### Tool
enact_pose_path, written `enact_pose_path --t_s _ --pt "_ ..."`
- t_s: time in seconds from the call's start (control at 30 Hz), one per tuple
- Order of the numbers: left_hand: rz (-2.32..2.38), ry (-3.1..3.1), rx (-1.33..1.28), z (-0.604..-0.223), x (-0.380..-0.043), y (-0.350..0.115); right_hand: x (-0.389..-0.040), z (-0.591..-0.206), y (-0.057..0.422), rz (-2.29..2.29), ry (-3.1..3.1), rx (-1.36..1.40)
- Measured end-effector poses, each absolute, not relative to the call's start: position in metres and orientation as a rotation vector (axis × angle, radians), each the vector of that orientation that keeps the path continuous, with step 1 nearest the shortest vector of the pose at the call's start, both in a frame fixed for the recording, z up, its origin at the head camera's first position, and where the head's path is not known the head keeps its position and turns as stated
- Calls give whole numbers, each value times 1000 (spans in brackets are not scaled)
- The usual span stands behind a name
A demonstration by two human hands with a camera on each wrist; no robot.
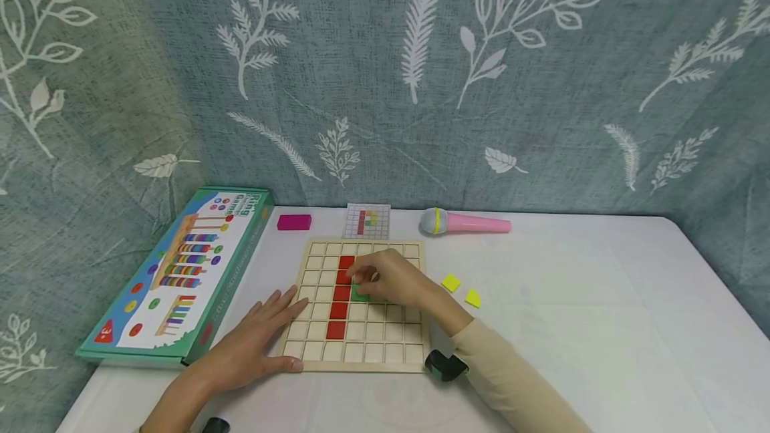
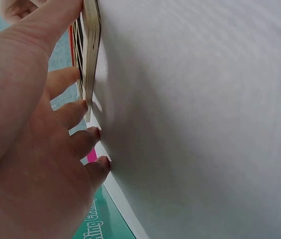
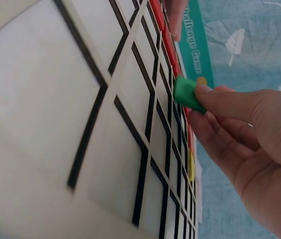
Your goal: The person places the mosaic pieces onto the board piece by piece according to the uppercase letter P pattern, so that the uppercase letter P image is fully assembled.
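A wooden grid board [image 1: 361, 367] lies on the white table, with a column of red square tiles [image 1: 336, 330] in it. My right hand [image 1: 394, 279] is over the board and pinches a green tile [image 3: 186, 92] between thumb and fingers, just right of the red column. The right wrist view shows the tile tilted against the grid, and a yellow tile [image 3: 191, 167] farther along. My left hand [image 1: 255, 336] rests at the board's left edge with fingers spread and thumb at the lower left corner. My right hand hides part of the upper grid.
A small pattern card [image 1: 351, 232] lies behind the board, between a magenta block [image 1: 294, 222] and a pink toy microphone [image 1: 478, 222]. Two yellow tiles [image 1: 450, 282] are on the table to the right. A green game box [image 1: 240, 279] stands along the left side.
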State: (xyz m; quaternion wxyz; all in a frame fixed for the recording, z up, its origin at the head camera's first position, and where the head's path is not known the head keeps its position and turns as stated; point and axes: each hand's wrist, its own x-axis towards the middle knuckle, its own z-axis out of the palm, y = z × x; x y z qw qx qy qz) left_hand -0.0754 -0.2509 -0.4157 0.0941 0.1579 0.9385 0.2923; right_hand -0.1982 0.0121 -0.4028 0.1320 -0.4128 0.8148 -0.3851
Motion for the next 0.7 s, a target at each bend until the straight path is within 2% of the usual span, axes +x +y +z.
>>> enact_pose_path --t_s 0.7 --pt "893 2784 477 -415 -74 -251 -195 -404 4 -990 2444 -1093"
